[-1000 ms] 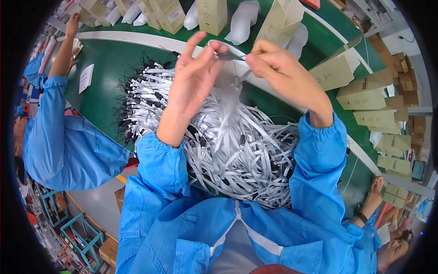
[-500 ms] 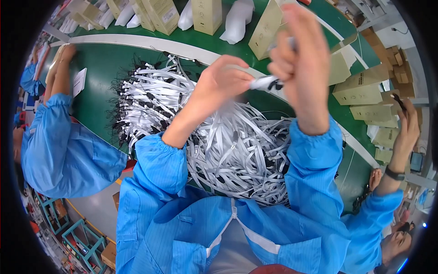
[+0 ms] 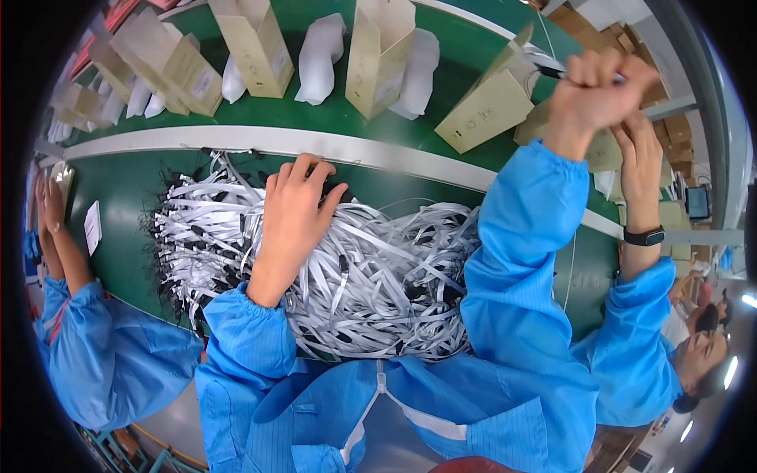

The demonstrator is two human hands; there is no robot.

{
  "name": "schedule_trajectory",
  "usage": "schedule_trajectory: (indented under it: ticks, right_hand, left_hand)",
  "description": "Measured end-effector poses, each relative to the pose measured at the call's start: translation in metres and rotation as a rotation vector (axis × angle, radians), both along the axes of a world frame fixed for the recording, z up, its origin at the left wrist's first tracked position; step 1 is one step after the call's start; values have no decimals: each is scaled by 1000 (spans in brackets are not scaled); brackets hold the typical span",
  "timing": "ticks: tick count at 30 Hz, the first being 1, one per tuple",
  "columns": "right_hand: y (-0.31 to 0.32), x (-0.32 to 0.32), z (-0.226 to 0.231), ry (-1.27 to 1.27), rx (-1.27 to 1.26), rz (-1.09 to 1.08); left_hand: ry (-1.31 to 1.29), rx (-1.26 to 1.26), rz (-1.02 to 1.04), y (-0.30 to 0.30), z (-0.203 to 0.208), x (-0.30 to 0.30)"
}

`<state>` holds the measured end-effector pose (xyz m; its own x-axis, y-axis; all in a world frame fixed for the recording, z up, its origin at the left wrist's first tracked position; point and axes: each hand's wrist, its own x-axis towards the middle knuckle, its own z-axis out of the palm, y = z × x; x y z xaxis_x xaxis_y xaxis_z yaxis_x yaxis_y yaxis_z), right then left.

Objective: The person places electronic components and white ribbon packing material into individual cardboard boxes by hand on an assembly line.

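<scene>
My left hand [image 3: 296, 211] rests over a large heap of white flat straps [image 3: 378, 280], its fingers spread and holding nothing. The straps have black fittings and thin black cords at their ends. At the upper right, my right hand [image 3: 587, 101] is closed and slightly blurred. From its fist a white strap [image 3: 544, 57] with a black part reaches to the raised flap of an open beige box [image 3: 490, 110]. How much of the strap lies inside the box cannot be seen.
Beyond a white rail [image 3: 315, 140], more open beige boxes [image 3: 378, 63] and white-wrapped items [image 3: 322, 59] stand on the green surface. A co-worker's hand [image 3: 640, 162] is close to my right hand; another co-worker [image 3: 118, 355] works at left beside a white card [image 3: 93, 227].
My hands have parted: the left dropped back to the strap heap and opened, while the right carried a strap up and right to the open box. The co-worker's hand at right moved nearer.
</scene>
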<state>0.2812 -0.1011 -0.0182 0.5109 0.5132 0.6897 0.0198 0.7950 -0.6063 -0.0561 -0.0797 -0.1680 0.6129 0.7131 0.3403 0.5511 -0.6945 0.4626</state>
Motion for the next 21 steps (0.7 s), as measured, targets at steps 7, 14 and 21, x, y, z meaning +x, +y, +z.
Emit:
schedule_trajectory:
  ticks: [7, 14, 21]
  right_hand:
    - [18, -15, -9, -231, -379, -43]
    - [20, 34, -29, -662, -348, -210]
    - [-24, 21, 1, -753, -558, -282]
  left_hand:
    - [3, -35, 22, 0, 2, -2]
    - [24, -75, 27, 0, 0, -2]
    - [32, -109, 6, 0, 1, -4]
